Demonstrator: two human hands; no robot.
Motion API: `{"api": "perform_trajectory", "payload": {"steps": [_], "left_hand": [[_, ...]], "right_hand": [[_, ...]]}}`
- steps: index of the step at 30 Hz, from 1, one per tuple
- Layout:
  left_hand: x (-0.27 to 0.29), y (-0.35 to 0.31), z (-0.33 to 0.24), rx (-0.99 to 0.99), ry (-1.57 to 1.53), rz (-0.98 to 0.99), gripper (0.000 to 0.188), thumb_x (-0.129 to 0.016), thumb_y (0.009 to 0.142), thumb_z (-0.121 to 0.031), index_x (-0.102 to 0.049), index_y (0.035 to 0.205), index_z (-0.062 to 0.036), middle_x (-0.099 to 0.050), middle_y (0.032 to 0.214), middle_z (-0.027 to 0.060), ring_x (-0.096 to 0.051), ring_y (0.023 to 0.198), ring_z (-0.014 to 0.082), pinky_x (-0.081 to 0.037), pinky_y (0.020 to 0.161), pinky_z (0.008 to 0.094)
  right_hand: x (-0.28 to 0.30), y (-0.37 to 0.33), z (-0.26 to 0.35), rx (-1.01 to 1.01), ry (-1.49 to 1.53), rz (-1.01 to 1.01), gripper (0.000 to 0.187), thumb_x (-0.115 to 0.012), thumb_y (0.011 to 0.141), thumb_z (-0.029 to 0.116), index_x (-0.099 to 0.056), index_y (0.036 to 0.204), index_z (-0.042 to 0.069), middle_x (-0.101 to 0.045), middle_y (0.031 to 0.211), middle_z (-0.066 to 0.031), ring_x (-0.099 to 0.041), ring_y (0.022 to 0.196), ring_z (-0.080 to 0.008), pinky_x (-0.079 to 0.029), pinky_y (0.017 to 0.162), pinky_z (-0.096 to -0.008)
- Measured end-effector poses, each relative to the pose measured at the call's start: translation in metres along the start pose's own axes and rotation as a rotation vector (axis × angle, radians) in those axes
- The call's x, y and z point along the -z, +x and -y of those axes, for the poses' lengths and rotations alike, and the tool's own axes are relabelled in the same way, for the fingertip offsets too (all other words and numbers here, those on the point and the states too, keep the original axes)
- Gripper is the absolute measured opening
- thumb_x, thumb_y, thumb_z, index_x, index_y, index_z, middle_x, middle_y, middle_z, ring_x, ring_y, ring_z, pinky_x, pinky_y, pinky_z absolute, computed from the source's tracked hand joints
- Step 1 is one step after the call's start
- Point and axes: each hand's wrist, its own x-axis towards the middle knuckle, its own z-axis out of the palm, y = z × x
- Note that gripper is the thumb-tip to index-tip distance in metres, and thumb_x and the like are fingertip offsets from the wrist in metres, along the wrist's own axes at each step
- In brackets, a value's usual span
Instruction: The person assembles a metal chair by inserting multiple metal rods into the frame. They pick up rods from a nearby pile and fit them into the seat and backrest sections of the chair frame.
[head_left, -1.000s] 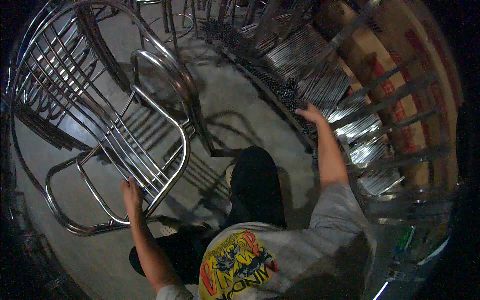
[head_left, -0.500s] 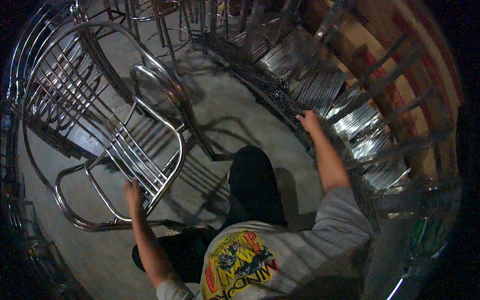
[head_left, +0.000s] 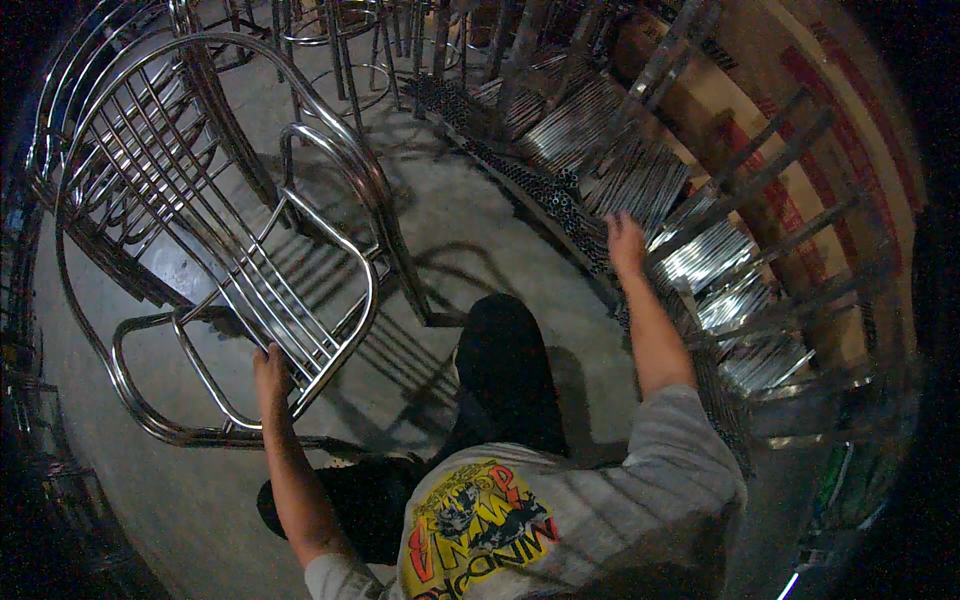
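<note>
A shiny metal tube chair frame (head_left: pixel 262 262), with a slatted back and seat inside a large rounded hoop, is tilted on the floor to my left. My left hand (head_left: pixel 270 372) is closed at the front part of its seat, by the slat ends; the fingertips are partly hidden. On the other side, my right hand (head_left: pixel 626 243) is held out with its fingers somewhat apart and nothing visible in them. It is nearest to a long rack of bundled metal tubes (head_left: pixel 560 195), whose open round ends face me.
More curved chair frames (head_left: pixel 150 215) stand behind the held one. Metal stools (head_left: pixel 345 45) are at the back. Upright and slanted rack bars (head_left: pixel 680 60) rise over the tubes at right, with cardboard boxes (head_left: pixel 800 150) beyond. Concrete floor (head_left: pixel 420 185) runs between.
My right hand has lifted off the edge of the tube pile, its fingers now pointing away from me. My left hand stays at the chair seat. The whole view has shifted slightly.
</note>
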Motion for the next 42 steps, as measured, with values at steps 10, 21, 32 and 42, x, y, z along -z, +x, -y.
{"api": "perform_trajectory", "payload": {"steps": [10, 21, 32, 42], "left_hand": [[-0.004, 0.014, 0.003, -0.158, 0.065, -0.069, 0.041, -0.05, 0.092, -0.033, -0.049, 0.114, 0.0009, -0.057, 0.077, 0.0107, -0.054, 0.063, 0.0237, -0.045, 0.059, 0.0372], [0.008, -0.034, -0.105, -0.517, 0.068, -0.3, 0.056, -0.058, 0.094, -0.034, -0.045, 0.133, 0.0043, -0.053, 0.125, 0.0257, -0.05, 0.118, 0.0382, -0.036, 0.104, 0.0432], [-0.001, -0.075, -0.214, -0.217, -1.31, 0.018, 0.056, -0.047, 0.099, -0.049, -0.038, 0.138, -0.0091, -0.059, 0.117, 0.0092, -0.058, 0.095, 0.0194, -0.05, 0.079, 0.0352], [0.013, 0.016, -0.117, -0.268, -0.405, -0.7, 0.038, -0.044, 0.102, -0.031, -0.051, 0.123, -0.0006, -0.063, 0.093, 0.0164, -0.059, 0.081, 0.0273, -0.047, 0.076, 0.0423]], "right_hand": [[0.278, 0.035, 0.153, 0.026, 1.271, -0.612, 0.041, -0.048, 0.097, 0.047, -0.054, 0.091, 0.006, -0.056, 0.078, -0.0073, -0.053, 0.07, -0.021, -0.044, 0.061, -0.0326], [0.276, -0.109, 0.268, 0.85, 1.814, 0.472, 0.032, -0.05, 0.095, 0.038, -0.057, 0.094, 0.007, -0.059, 0.081, -0.0079, -0.056, 0.074, -0.0199, -0.046, 0.065, -0.0332], [0.256, -0.155, 0.297, 0.935, 1.832, 0.723, 0.024, -0.053, 0.093, 0.03, -0.059, 0.097, 0.007, -0.062, 0.084, -0.0085, -0.059, 0.077, -0.0187, -0.048, 0.068, -0.0338], [0.157, -0.151, 0.244, 0.426, 0.572, 1.509, 0.039, -0.053, 0.095, 0.015, -0.052, 0.131, 0.001, -0.061, 0.085, -0.0073, -0.06, 0.077, -0.0188, -0.05, 0.074, -0.0327]]}}
